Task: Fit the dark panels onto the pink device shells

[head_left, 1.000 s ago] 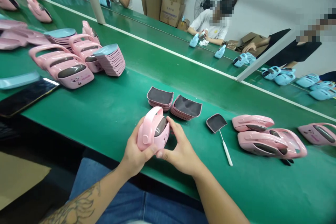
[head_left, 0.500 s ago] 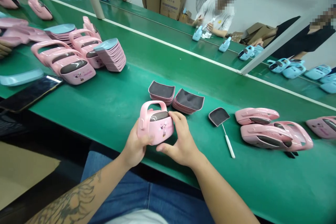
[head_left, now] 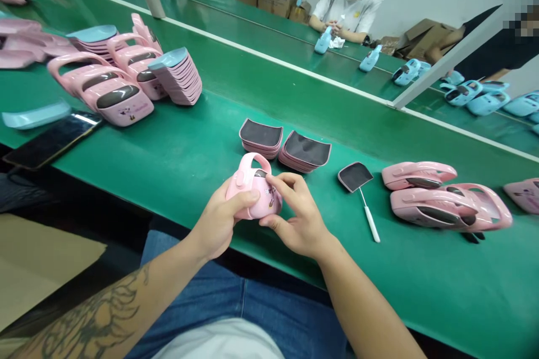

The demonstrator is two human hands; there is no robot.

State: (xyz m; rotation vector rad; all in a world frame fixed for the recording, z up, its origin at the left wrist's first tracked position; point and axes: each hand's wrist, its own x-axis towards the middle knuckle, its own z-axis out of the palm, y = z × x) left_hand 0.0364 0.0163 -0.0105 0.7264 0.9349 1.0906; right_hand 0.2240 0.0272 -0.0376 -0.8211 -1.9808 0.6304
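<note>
A pink plastic case with a loop handle [head_left: 269,197], a dark window and a small printed figure is held above the table's near edge. My left hand [head_left: 225,210] wraps round its left side, thumb across the front. My right hand [head_left: 297,210] grips the right side between fingers and thumb. Just beyond lie two stacks of curved pink panels with dark faces, a left stack [head_left: 261,137] and a right stack [head_left: 305,151]. To the right, a single dark-faced panel [head_left: 355,175] rests against the shaft of a white-handled screwdriver [head_left: 371,224].
Several pink cases [head_left: 442,205] lie at the right. On the left are more pink cases [head_left: 124,104], a stack of pink panels [head_left: 179,78], a blue curved piece [head_left: 36,116] and a phone [head_left: 53,140]. A post [head_left: 450,59] rises from the table divider; people sit beyond it.
The pink case has turned in my hands, its printed face now angled to the right. My left thumb has moved up onto its front. The camera view has shifted slightly.
</note>
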